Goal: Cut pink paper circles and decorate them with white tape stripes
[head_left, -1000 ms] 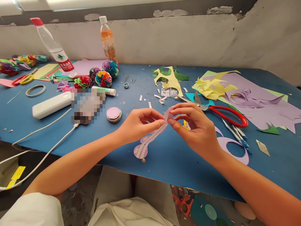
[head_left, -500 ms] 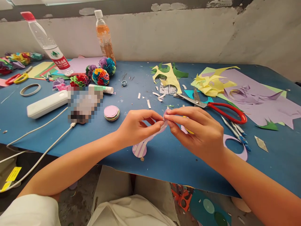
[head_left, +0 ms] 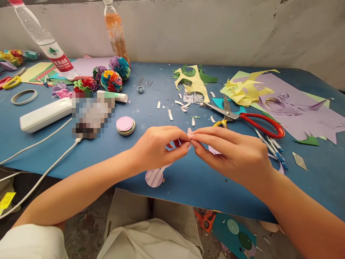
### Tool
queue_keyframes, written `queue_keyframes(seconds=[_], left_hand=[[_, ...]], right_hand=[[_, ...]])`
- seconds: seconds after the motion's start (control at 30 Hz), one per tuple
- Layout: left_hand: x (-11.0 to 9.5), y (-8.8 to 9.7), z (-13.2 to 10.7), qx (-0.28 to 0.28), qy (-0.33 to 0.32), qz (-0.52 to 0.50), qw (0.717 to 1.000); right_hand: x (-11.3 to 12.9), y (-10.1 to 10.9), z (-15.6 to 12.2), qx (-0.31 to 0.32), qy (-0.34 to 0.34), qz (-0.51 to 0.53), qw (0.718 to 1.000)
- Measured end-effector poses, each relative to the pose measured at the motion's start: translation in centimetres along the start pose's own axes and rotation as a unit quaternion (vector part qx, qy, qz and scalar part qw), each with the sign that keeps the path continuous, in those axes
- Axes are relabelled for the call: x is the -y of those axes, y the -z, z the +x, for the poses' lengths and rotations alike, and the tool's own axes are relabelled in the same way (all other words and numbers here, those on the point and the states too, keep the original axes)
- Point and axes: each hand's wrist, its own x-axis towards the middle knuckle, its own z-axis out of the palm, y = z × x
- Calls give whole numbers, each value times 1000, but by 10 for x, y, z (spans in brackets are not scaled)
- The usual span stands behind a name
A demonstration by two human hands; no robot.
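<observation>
My left hand [head_left: 159, 147] and my right hand [head_left: 234, 153] meet in front of me, thumbs and fingertips pinched together on a thin lilac paper strip [head_left: 189, 132]. Its upper tip pokes out above the fingertips, while the fingers cover much of the rest. Below my left hand, a lilac paper disc with white stripes [head_left: 154, 178] appears joined to a pale strip that runs up behind the hand. A stack of round paper pieces [head_left: 125, 125] lies left of my hands. Big red-handled scissors [head_left: 264, 124] rest open beyond my right hand.
Paper scraps [head_left: 246, 91] and cutter knives [head_left: 275, 147] lie to the right. Leftward are a blurred-out object [head_left: 93, 115], a white device [head_left: 45, 114], a glue stick [head_left: 113, 96], a tape roll [head_left: 24, 97], paper flowers [head_left: 111, 80] and two bottles [head_left: 58, 57] [head_left: 115, 32].
My view has shifted slightly. Both hands still pinch the strip, drawn a little lower against the table, and less of its lower length shows. The striped disc sits slightly further left and lower.
</observation>
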Motion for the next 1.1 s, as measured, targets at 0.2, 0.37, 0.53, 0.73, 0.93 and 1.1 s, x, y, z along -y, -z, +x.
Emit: queue_keyframes(seconds=[0.2,0.37,0.53,0.73,0.93,1.1], left_hand=[[1,1,0,19,-9,11,1000],[1,3,-1,30,5,-21,999],[0,3,-1,30,21,-32,999],[-4,5,1,42,67,-72,994],[-5,9,6,1,149,-182,972],[-3,11,6,14,183,-237,954]], right_hand=[[-3,2,1,25,12,37,999],[-5,3,1,43,-24,80,996],[-8,2,2,56,-27,120,991],[-5,3,4,49,-97,188,976],[-4,0,8,30,-334,364,869],[0,0,10,11,-378,411,830]])
